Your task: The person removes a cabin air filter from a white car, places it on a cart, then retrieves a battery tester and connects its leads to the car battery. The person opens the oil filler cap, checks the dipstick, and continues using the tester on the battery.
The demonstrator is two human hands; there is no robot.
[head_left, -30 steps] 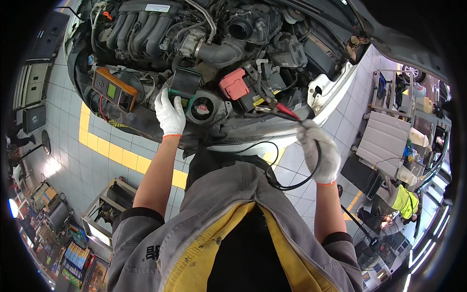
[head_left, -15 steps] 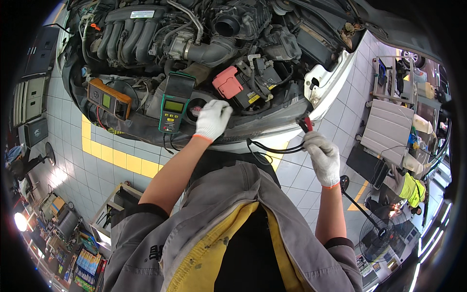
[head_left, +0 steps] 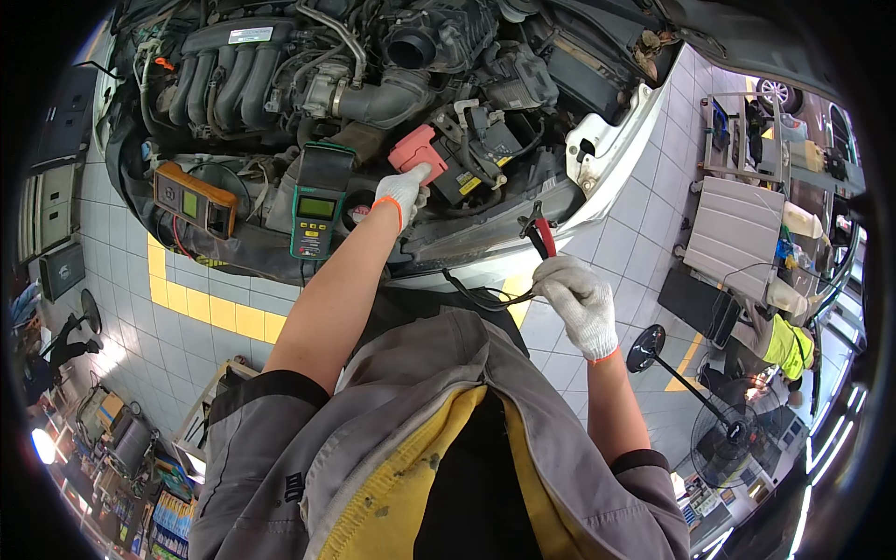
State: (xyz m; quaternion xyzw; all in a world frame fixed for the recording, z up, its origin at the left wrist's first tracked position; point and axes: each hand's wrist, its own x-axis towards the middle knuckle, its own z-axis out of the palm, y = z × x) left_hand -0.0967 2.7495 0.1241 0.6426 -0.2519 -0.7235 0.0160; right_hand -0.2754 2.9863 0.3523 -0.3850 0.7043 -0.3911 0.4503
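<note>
in the engine bay (head_left: 364,110), the battery (head_left: 469,183) sits right of an already placed green-edged tester (head_left: 316,224); the left hand (head_left: 403,194) touches the red battery cover (head_left: 414,149), grip unclear; the right hand (head_left: 579,299) pinches a red-and-black clamp (head_left: 545,239), unattached and off the battery

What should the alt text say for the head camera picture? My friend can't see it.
The person's gloved left hand touches the reddish cover by the car battery, and the gloved right hand holds a red-handled clamp. A green-edged meter and an orange-edged meter rest in front of the car engine.
</note>
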